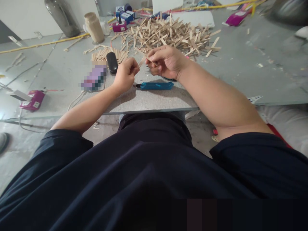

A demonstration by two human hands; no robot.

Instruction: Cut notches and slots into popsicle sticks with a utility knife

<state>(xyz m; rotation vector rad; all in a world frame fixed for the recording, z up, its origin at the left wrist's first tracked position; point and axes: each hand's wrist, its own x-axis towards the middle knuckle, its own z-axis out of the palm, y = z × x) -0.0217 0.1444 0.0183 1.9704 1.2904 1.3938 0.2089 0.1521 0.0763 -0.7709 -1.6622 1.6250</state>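
Observation:
My left hand (125, 74) and my right hand (166, 61) meet over a grey mat (154, 99) on the table. Both are closed in a pinch on thin wooden sticks (144, 60) held between them. A blue utility knife (155, 85) lies on the mat just below my hands. Behind them spreads a big heap of wooden sticks (168, 33). A smaller neat stack of sticks (102, 54) lies to the left, beside a black oblong case (112, 62).
A blurred purple object (94, 78) lies left of the mat. A magenta glue gun (32, 100) with a cable sits at the far left. A beige jar (93, 27), a dark vase (62, 17) and small boxes (125, 16) stand at the back.

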